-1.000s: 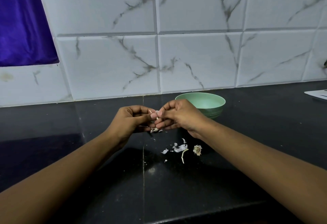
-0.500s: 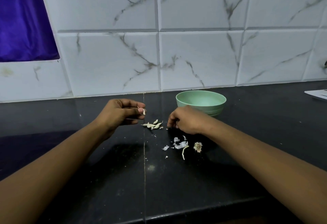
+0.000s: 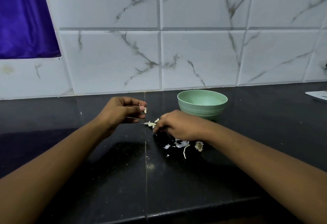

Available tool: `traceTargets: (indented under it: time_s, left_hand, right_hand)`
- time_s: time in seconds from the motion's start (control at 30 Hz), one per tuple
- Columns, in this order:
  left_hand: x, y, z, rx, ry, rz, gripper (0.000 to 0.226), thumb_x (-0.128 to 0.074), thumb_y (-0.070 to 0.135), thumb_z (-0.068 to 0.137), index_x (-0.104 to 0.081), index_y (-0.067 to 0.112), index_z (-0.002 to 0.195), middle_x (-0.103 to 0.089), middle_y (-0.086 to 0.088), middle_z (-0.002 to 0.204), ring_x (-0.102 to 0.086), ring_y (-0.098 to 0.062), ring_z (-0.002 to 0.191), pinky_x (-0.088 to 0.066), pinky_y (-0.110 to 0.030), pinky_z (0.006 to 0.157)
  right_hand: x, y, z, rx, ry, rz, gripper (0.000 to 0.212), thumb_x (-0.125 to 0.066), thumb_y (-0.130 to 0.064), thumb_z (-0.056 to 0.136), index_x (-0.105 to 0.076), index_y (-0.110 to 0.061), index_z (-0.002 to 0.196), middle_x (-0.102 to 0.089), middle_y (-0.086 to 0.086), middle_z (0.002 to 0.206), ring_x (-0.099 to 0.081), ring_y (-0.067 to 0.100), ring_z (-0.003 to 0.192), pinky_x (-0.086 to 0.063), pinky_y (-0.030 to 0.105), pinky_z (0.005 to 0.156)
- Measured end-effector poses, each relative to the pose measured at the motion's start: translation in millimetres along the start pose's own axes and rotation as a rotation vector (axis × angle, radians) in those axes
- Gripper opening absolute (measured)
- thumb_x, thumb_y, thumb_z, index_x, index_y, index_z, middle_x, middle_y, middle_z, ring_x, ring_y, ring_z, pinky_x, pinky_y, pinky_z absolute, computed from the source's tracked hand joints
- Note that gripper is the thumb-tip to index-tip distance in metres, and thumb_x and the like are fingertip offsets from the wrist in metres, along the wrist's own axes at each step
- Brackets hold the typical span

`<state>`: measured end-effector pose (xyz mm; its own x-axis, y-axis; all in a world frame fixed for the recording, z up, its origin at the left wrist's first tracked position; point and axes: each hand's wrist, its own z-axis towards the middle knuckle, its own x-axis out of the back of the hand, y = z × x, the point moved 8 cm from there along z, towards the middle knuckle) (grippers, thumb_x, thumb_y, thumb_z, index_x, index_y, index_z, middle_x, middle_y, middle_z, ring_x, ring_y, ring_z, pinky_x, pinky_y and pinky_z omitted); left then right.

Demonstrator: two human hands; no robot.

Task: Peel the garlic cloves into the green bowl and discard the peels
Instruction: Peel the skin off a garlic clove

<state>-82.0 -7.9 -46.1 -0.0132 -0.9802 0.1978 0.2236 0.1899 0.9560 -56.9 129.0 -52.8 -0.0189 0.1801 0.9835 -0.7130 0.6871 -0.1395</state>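
My left hand [image 3: 122, 112] hovers above the black counter and pinches a small pale garlic clove [image 3: 145, 110] between thumb and fingers. My right hand [image 3: 178, 125] rests low on the counter, fingers curled down at a little heap of pale garlic pieces [image 3: 152, 123]; whether it grips one is hidden. The green bowl [image 3: 202, 104] stands just behind my right hand, near the wall. White peel scraps [image 3: 178, 144] and a dry root end [image 3: 199, 146] lie under my right wrist.
The black stone counter [image 3: 106, 179] runs to a front edge at the bottom. A marble-look tiled wall rises right behind the bowl. A purple cloth [image 3: 23, 20] hangs at the upper left. A white flat object [image 3: 318, 95] lies at the far right.
My hands have come apart: the left kept the clove and stayed raised, the right dropped to the counter and slid left onto the heap of garlic pieces.
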Motion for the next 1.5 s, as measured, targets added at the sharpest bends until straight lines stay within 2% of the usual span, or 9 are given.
traceTargets:
  time_s: [0.17, 0.27, 0.4, 0.5, 0.67, 0.97, 1.1, 1.2, 1.5]
  left_hand:
    - [1, 1, -1, -0.011, -0.012, 0.039, 0.011, -0.066, 0.004, 0.084, -0.069, 0.011, 0.091, -0.073, 0.000, 0.075, -0.070, -0.011, 0.067, -0.056, -0.021, 0.059]
    - [-5, 0, -3, -0.004, -0.054, 0.096, 0.007, -0.068, 0.007, 0.083, -0.069, 0.010, 0.089, -0.072, -0.001, 0.069, -0.070, -0.010, 0.065, -0.055, -0.020, 0.058]
    - [-17, 1, -8, 0.021, -0.138, 0.197, 0.004, -0.071, 0.012, 0.081, -0.069, 0.009, 0.081, -0.072, -0.002, 0.069, -0.067, -0.010, 0.059, -0.052, -0.021, 0.054]
    - [-14, 1, -9, 0.047, -0.147, 0.349, 0.014, -0.074, 0.018, 0.079, -0.071, 0.005, 0.083, -0.071, -0.002, 0.066, -0.063, -0.009, 0.054, -0.049, -0.020, 0.049]
    - [-4, -13, -4, 0.142, -0.120, 0.476, 0.010, -0.074, 0.016, 0.080, -0.071, 0.006, 0.081, -0.069, -0.002, 0.065, -0.062, -0.010, 0.050, -0.046, -0.020, 0.044]
    - [-5, -3, -1, 0.037, -0.090, 0.700, 0.009, -0.073, 0.013, 0.081, -0.070, 0.020, 0.085, -0.072, 0.005, 0.075, -0.067, -0.005, 0.056, -0.049, -0.018, 0.045]
    - [-4, 19, -4, -0.126, -0.012, 0.646, 0.012, -0.074, 0.017, 0.080, -0.070, 0.022, 0.090, -0.071, 0.010, 0.083, -0.068, -0.001, 0.061, -0.053, -0.019, 0.049]
    - [-22, 20, -11, -0.118, -0.117, 0.511, 0.010, -0.074, 0.016, 0.080, -0.072, 0.020, 0.088, -0.073, 0.009, 0.073, -0.070, -0.005, 0.065, -0.052, -0.019, 0.051]
    - [-37, 17, -17, -0.043, -0.122, 0.231, 0.003, -0.071, 0.010, 0.081, -0.072, 0.007, 0.079, -0.071, -0.003, 0.062, -0.066, -0.009, 0.053, -0.051, -0.018, 0.049]
  right_hand:
    - [0, -15, -11, 0.084, -0.144, -0.167, 0.052, -0.044, 0.004, 0.083, -0.062, -0.022, 0.124, -0.062, -0.002, 0.127, -0.055, 0.018, 0.115, -0.041, 0.028, 0.096]
    - [15, -7, -30, 0.037, -0.275, -0.164, 0.039, -0.053, -0.002, 0.084, -0.070, -0.022, 0.111, -0.071, -0.009, 0.108, -0.063, 0.007, 0.097, -0.045, 0.019, 0.087]
    - [44, 25, -19, -0.182, 0.039, 0.065, 0.014, -0.063, -0.003, 0.083, -0.072, -0.012, 0.089, -0.067, -0.008, 0.069, -0.065, 0.004, 0.064, -0.044, 0.006, 0.058]
    - [33, 32, 5, -0.251, 0.129, 0.026, 0.008, -0.069, -0.009, 0.081, -0.073, -0.013, 0.087, -0.073, 0.004, 0.080, -0.063, 0.008, 0.058, -0.043, 0.011, 0.052]
    - [11, 31, 23, -0.294, 0.214, -0.099, 0.015, -0.073, -0.031, 0.078, -0.073, -0.025, 0.092, -0.072, -0.002, 0.097, -0.063, 0.016, 0.094, -0.040, 0.023, 0.067]
    - [5, 32, 26, -0.230, 0.134, -0.141, 0.011, -0.054, -0.015, 0.085, -0.065, -0.017, 0.089, -0.069, 0.004, 0.094, -0.064, 0.023, 0.087, -0.049, 0.032, 0.074]
    - [-1, 42, 13, -0.322, 0.072, 0.574, 0.017, -0.044, -0.003, 0.096, -0.053, -0.011, 0.083, -0.057, 0.006, 0.074, -0.057, 0.014, 0.058, -0.050, 0.021, 0.049]
    - [2, 39, 8, -0.296, 0.080, 0.990, 0.019, -0.048, 0.005, 0.094, -0.053, -0.007, 0.080, -0.054, 0.007, 0.071, -0.059, 0.009, 0.057, -0.055, 0.021, 0.051]
    - [9, 36, 7, -0.264, 0.069, 1.151, 0.014, -0.056, 0.002, 0.089, -0.061, -0.004, 0.078, -0.068, 0.008, 0.079, -0.066, 0.008, 0.057, -0.057, 0.022, 0.054]
